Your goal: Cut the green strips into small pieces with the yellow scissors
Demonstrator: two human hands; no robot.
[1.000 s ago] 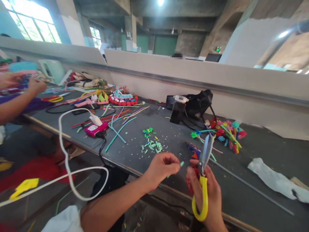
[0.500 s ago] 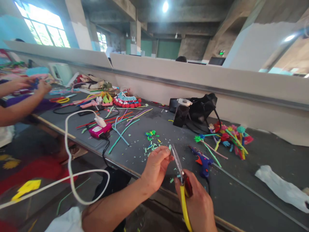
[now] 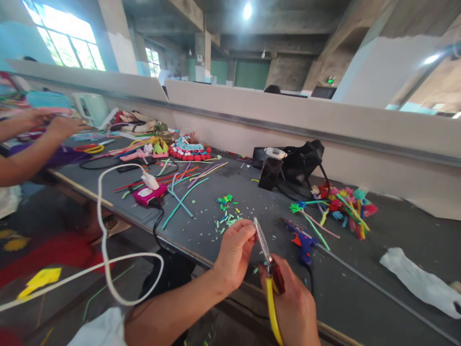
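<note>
My left hand [image 3: 236, 252] is closed in a pinch of thumb and forefinger. Its fingertips hold a short piece of pale green pipe cleaner, now almost wholly hidden. In my right hand [image 3: 291, 298] are scissors [image 3: 264, 242] with red and yellow handles, my fingers wrapped round them. Their blades point away from me and look nearly together, the tips right beside my left fingertips. Just beyond my left hand lie cut green scraps [image 3: 227, 220] and a small green-and-blue cluster [image 3: 224, 199]. A blue glue gun [image 3: 304, 242] rests to the right of the scissors.
Loose pipe cleaners [image 3: 185, 202] and a magenta power adapter [image 3: 149, 193] lie left. A black phone [image 3: 270, 174] leans by a black bag [image 3: 306, 161]. Colourful pipe-cleaner flowers [image 3: 347, 206] are at right. A white cable [image 3: 104, 240] loops in front. A co-worker's hands [image 3: 63, 126] work at far left.
The scissor blades have drawn closer together, and my right hand has shifted slightly left. My left hand has moved slightly right, towards the blade tips. The co-worker's hands have moved slightly.
</note>
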